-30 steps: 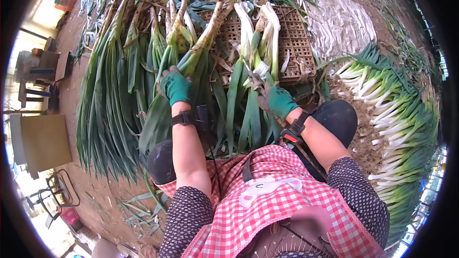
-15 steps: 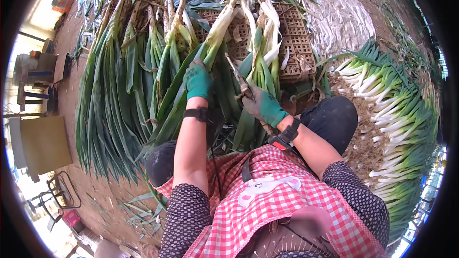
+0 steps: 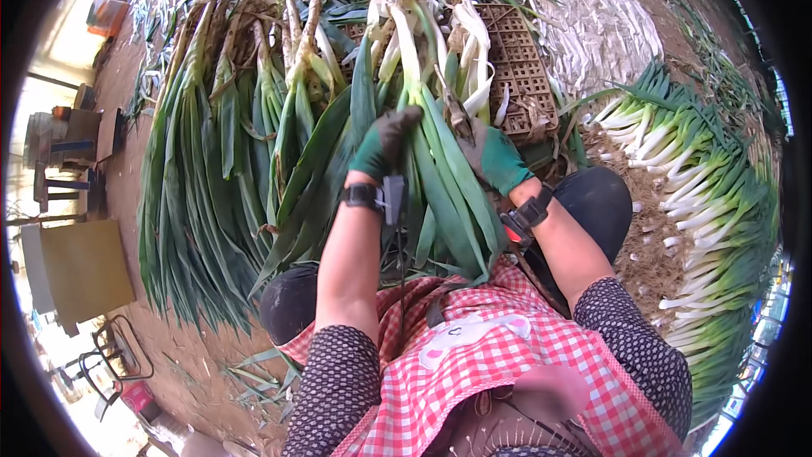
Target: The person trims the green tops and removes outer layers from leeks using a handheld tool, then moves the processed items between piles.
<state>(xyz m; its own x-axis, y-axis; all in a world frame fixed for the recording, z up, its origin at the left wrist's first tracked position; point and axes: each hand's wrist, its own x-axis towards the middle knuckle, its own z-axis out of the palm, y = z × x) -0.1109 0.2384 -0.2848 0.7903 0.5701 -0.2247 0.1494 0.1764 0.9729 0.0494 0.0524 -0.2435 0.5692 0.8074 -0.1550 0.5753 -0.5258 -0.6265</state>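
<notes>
My left hand [image 3: 387, 142], in a green and dark work glove, is closed around a long green onion [image 3: 410, 63]. Its pale root end points away from me, and its green leaves hang toward my lap. My right hand [image 3: 497, 161], gloved the same way, is wrapped around a thin wand-like tool [image 3: 453, 101] just right of that stalk. The tool's tip points up toward the pale stem; its exact kind is unclear. More unpeeled green onions [image 3: 199, 161] lie in a thick row to the left, roots away from me. Both wrists wear dark straps.
A brown plastic crate [image 3: 518, 59] sits beyond my hands with onions over it. Peeled white-stemmed onions [image 3: 689, 203] form a curved row on the right, beside root trimmings [image 3: 643, 267]. A white sheet [image 3: 600, 30] lies at the far right. A metal-framed chair [image 3: 123, 355] stands lower left.
My left hand has shifted right and now grips a different-looking stalk nearer the middle, its leaves swung toward my lap. The right hand with the tool has moved slightly right.
</notes>
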